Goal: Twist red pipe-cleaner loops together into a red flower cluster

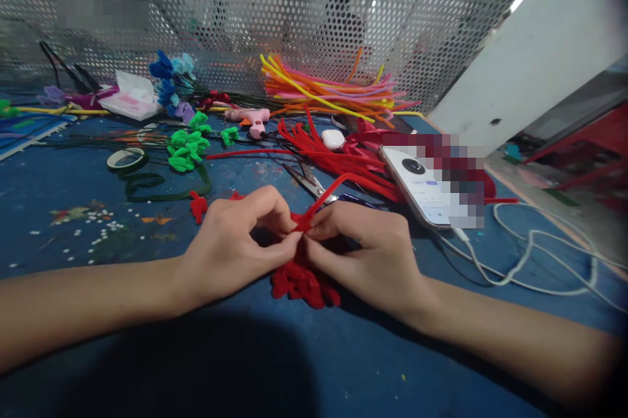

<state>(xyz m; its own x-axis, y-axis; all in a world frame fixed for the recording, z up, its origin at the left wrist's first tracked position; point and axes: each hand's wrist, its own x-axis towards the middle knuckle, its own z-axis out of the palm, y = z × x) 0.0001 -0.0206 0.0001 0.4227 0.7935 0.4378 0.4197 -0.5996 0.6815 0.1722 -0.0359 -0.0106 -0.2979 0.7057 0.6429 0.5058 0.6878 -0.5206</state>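
My left hand [240, 241] and my right hand [363, 248] meet over the blue table [73, 182], fingertips pinched together on a red pipe cleaner [326, 192] whose free end arcs up and to the right. Beneath both hands lies a curled red pipe-cleaner piece [301, 284], partly hidden by my fingers. Scissors [309, 184] lie just beyond my hands. A heap of red pipe cleaners [343, 150] sits behind them.
A phone [417, 186] with a white cable [530, 254] lies at right. Further back are coloured pipe cleaners [324, 87], a pink glue gun [252, 119], white earbud case [333, 139], green shapes [186, 146], blue flowers [169, 78], a tape roll [126, 158] and scattered white beads [98, 231]. A perforated metal wall [294, 6] stands behind.
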